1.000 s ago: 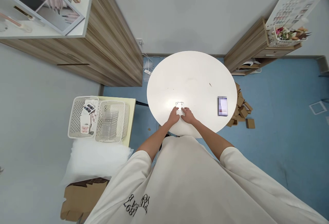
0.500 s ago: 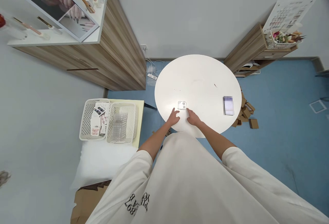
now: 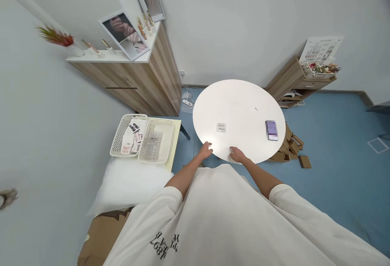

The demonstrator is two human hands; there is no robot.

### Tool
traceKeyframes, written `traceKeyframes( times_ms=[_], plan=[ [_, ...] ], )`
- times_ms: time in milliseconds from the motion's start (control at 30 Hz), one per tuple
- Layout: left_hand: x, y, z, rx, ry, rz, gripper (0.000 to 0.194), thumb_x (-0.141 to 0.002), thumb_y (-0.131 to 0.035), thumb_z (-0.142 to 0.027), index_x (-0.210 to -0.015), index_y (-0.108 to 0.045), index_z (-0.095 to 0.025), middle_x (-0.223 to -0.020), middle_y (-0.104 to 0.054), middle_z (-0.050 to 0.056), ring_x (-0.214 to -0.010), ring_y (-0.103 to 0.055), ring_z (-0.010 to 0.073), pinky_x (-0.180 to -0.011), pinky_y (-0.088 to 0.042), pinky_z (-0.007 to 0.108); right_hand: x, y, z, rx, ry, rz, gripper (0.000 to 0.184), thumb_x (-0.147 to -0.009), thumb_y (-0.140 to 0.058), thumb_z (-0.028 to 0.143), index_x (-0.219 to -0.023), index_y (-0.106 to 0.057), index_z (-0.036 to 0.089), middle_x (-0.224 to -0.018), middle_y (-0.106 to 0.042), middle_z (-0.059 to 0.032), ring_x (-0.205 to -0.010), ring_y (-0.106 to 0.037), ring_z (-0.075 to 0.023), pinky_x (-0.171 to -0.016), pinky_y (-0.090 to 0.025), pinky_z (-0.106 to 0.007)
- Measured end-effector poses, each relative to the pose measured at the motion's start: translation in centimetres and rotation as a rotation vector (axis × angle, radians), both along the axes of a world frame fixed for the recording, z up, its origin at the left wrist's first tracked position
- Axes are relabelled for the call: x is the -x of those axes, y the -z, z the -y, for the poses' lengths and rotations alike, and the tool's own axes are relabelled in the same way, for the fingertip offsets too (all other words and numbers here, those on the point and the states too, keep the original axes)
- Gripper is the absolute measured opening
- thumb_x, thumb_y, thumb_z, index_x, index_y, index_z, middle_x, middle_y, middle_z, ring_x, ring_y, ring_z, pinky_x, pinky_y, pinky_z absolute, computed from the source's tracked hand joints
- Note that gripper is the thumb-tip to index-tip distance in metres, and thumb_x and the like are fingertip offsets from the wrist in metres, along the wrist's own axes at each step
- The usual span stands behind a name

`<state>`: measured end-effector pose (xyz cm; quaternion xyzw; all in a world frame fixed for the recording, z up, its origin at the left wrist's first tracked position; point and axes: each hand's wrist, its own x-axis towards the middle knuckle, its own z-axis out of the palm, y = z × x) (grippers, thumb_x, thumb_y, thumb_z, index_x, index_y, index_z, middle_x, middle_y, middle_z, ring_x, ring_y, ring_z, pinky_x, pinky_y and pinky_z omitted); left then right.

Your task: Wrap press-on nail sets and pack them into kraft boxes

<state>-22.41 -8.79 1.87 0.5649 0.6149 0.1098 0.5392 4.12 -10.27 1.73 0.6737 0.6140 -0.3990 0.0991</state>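
A small clear plastic case with rows of small pieces in it, perhaps press-on nails, lies flat on the white oval table. My left hand is at the table's near left edge, empty, its thumb and fingers apart. Over the near part of the tabletop is my right hand, also empty, with loosely bent fingers apart. Both hands are on my side of the case and do not touch it.
A phone-like object, partly blurred, lies at the table's right. Two white baskets with packs stand on a side table at left. Brown cardboard boxes litter the floor at right. A wood cabinet stands at back left.
Both hands have drawn back from the case toward my body, leaving it on the table. The right hand no longer reaches its edge. My view has shifted and tilted.
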Motion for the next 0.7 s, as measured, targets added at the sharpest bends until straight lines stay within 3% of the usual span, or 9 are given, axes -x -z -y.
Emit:
traceKeyframes(
  times_ms=[167,367,500,700],
  plan=[
    [0.8,-2.7,4.4,-0.067,-0.179,0.010,0.047,-0.092,-0.053,-0.030,-0.137,-0.055,-0.019,-0.151,-0.049,0.014,-0.137,-0.049,0.0279,-0.111,-0.044,0.038,-0.9,-0.7,2.9,-0.006,-0.017,-0.110,0.057,-0.092,-0.048,0.025,-0.148,-0.048,0.013,-0.150,-0.051,-0.0146,-0.133,-0.054,-0.0269,-0.108,-0.043,-0.036],
    [3.5,-5.9,12.8,-0.117,-0.340,-0.081,0.038,-0.095,-0.050,-0.027,-0.132,-0.060,-0.021,-0.140,-0.061,0.011,-0.127,-0.058,0.0251,-0.107,-0.048,0.038,-0.4,-1.8,7.1,-0.056,-0.025,-0.348,0.046,-0.093,-0.047,0.032,-0.136,-0.061,0.024,-0.137,-0.063,-0.0087,-0.123,-0.062,-0.0250,-0.100,-0.052,-0.038],
    [6.0,-7.2,17.4,-0.109,-0.417,-0.181,0.038,-0.094,-0.050,-0.022,-0.130,-0.062,-0.020,-0.136,-0.064,0.010,-0.125,-0.060,0.0228,-0.106,-0.049,0.036,2.2,-3.1,8.8,-0.040,-0.099,-0.432,0.045,-0.093,-0.047,0.031,-0.135,-0.062,0.025,-0.132,-0.066,-0.0075,-0.124,-0.061,-0.0262,-0.103,-0.050,-0.043],
    [11.3,-7.9,21.6,-0.163,-0.478,-0.282,0.038,-0.093,-0.051,-0.019,-0.130,-0.062,-0.020,-0.137,-0.062,0.008,-0.127,-0.059,0.0221,-0.110,-0.045,0.034,8.1,-5.0,10.5,-0.068,-0.247,-0.469,0.042,-0.095,-0.046,0.030,-0.133,-0.063,0.024,-0.133,-0.065,-0.0078,-0.121,-0.062,-0.0246,-0.103,-0.050,-0.040]
  ],
)
